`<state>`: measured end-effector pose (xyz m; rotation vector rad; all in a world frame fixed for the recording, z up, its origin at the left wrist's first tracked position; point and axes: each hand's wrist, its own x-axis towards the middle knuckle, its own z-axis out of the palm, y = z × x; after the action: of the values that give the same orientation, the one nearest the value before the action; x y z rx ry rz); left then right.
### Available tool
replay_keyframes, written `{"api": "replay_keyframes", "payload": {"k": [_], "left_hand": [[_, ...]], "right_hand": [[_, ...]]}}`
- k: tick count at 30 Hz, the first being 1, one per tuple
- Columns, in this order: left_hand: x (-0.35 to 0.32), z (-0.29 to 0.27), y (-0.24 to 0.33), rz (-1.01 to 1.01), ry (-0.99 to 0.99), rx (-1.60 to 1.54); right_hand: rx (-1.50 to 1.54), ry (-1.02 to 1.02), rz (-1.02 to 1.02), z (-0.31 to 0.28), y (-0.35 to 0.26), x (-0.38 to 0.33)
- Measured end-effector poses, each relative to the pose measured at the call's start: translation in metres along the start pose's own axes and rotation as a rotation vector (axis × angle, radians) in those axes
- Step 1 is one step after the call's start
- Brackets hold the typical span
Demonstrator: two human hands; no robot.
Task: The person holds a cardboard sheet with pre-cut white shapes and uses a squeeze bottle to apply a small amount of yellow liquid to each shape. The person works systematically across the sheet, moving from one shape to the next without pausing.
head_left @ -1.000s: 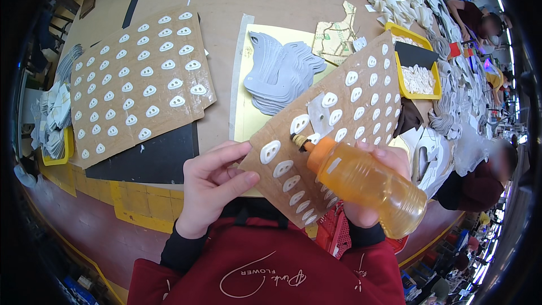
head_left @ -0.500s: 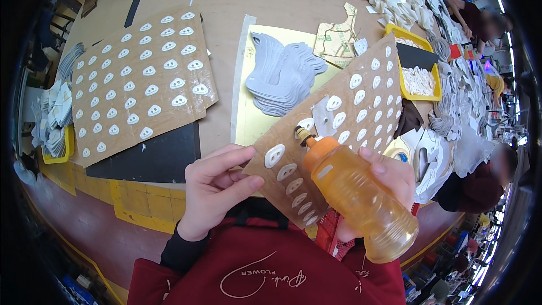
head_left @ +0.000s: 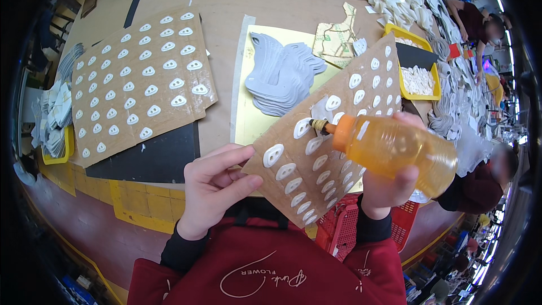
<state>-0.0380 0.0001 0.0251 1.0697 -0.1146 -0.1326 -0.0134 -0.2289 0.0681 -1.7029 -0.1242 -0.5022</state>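
My left hand pinches the near left corner of a brown cardboard sheet, which is tilted and carries rows of white oval pieces with two holes each. In my right hand is an orange-capped squeeze bottle of amber liquid, lying almost sideways. Its nozzle, wrapped with a yellowish band, meets or hovers just over one white oval piece; contact is hard to tell. Beyond the sheet a stack of grey-blue cut pieces rests on yellow paper.
A second cardboard sheet with similar white pieces lies at left, partly over a black board. Yellow trays of white parts stand at right, near a patterned template. A red basket sits below. People work at far right.
My right hand has swung the bottle up and to the right, so it lies flatter. The nozzle has shifted slightly right and up. My left hand stays at the sheet's corner.
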Motion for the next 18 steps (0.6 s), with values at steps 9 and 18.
{"api": "replay_keyframes", "payload": {"k": [9,18], "left_hand": [[0.0001,0.0006,0.0009,-0.003,0.007,0.01],[0.0007,0.0013,0.0019,-0.002,-0.002,0.015]], "right_hand": [[0.173,0.098,0.059,0.0019,0.0104,0.0095],[0.182,0.032,0.067,0.0014,0.0063,0.0105]]}}
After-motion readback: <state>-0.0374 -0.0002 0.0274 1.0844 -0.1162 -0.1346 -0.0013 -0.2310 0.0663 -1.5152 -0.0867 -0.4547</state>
